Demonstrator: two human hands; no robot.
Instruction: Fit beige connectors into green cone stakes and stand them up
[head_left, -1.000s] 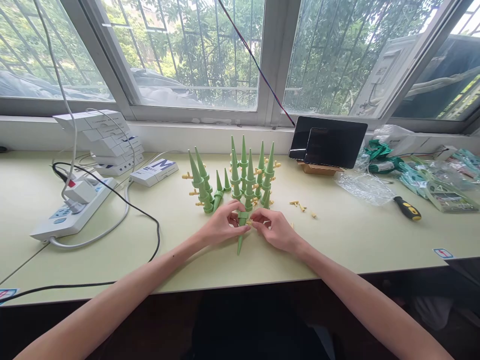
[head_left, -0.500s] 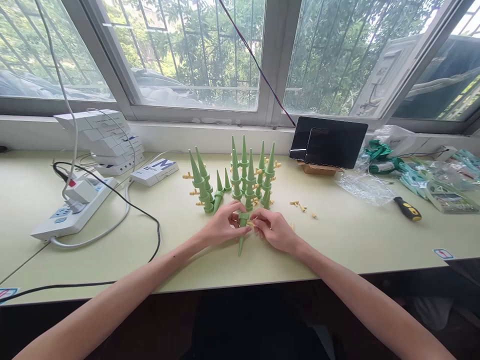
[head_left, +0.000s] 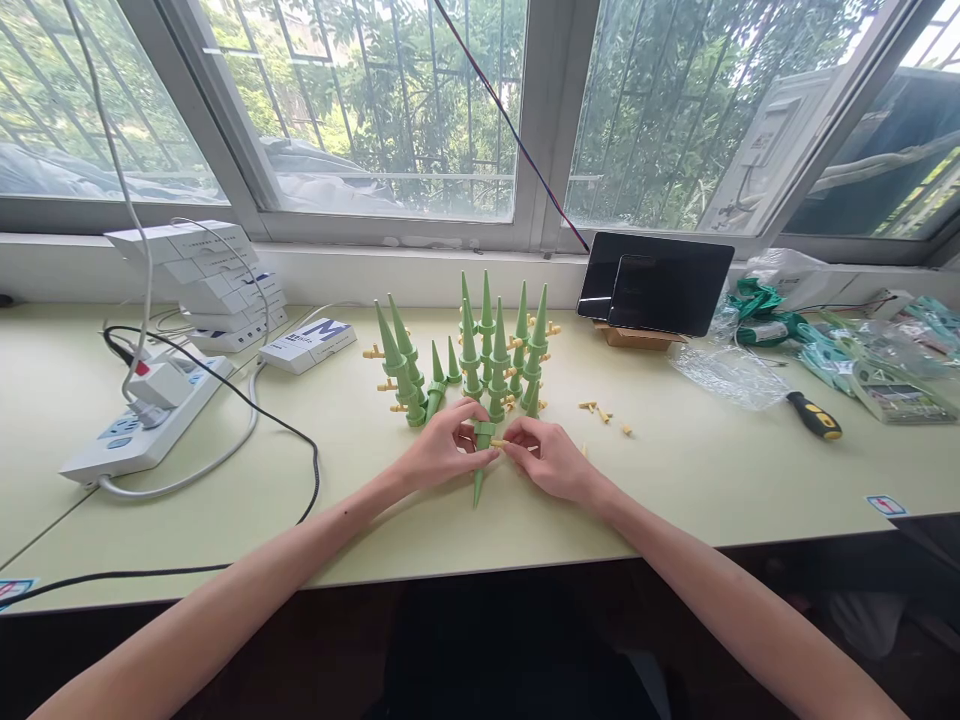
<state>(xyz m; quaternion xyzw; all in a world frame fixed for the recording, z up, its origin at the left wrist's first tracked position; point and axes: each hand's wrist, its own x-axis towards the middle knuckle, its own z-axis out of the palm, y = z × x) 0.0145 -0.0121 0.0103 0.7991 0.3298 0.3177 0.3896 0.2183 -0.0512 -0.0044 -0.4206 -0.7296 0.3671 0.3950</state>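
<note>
Between the fingers of my left hand (head_left: 444,445) is a green plant watering spike (head_left: 480,462), its point toward the table's front edge. My right hand (head_left: 551,460) pinches a small yellow valve (head_left: 499,443) against the spike's side, just below the collar. How deep the valve sits in the spike I cannot tell. Behind my hands stand several stacked green spikes (head_left: 537,345) with yellow valves sticking out sideways. To their left is another stack of spikes (head_left: 397,360). Several loose yellow valves (head_left: 600,411) lie to the right of my right hand.
A power strip (head_left: 150,430) with cables lies at the left, near a stack of white boxes (head_left: 202,280). Two black tablets (head_left: 660,285) lean at the back right. A screwdriver (head_left: 814,415) and plastic bags (head_left: 731,375) are on the right of the table (head_left: 720,480).
The yellow valve now points more squarely at the spike's side, and my right fingers have shifted slightly with it. My left hand keeps its hold on the spike.
</note>
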